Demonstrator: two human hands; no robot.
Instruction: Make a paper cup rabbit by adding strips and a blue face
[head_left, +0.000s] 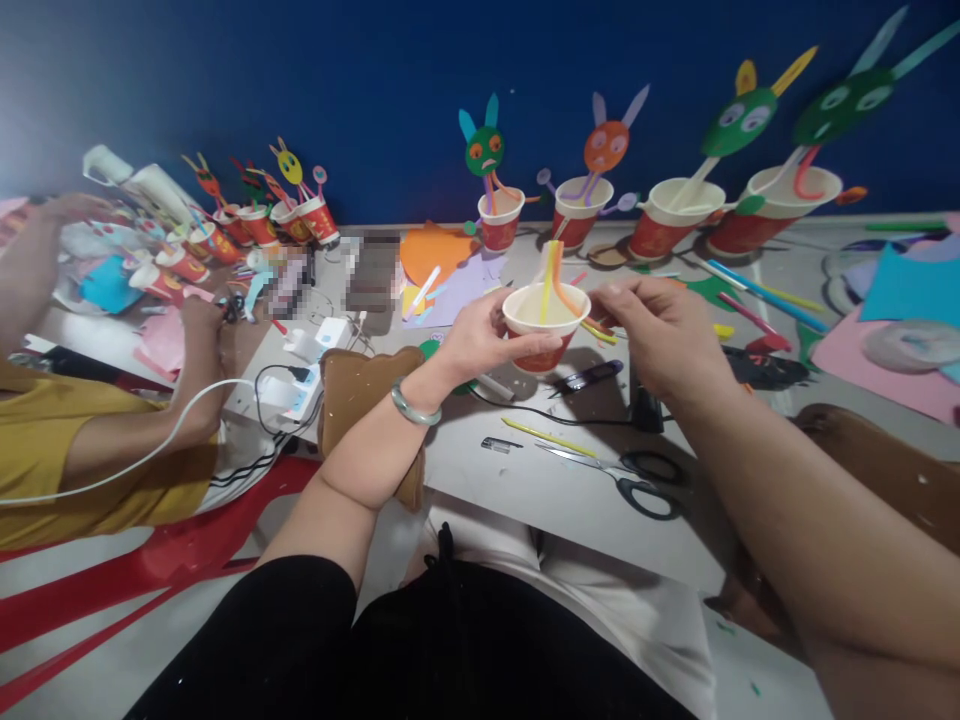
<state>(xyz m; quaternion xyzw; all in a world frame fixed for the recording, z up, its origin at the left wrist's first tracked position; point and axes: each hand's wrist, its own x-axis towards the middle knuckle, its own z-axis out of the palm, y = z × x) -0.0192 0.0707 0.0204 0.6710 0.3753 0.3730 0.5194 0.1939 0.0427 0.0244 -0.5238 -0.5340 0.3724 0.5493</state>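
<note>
My left hand point(480, 340) is wrapped around a red paper cup point(538, 355) with a cream inside, held upright above the table. A yellow straw point(548, 285) and an orange straw point(564, 292) rise together out of the cup, the orange one bending down toward the right rim. Against that right side, my right hand point(660, 325) is closed, thumb and finger pinched beside the straw ends that show outside the cup. Its fingertips seem to grip a straw, though the exact contact is partly hidden. Below the cup lies a dark purple pen-like tool point(591, 377).
Black-handled scissors point(622, 470), a yellow straw point(547, 437) and a small clip-like piece point(501, 444) lie in front. Several cups with paper puppet heads point(501, 220) line the blue wall. A power strip point(307, 385) and a co-worker's arm point(150, 440) are at left.
</note>
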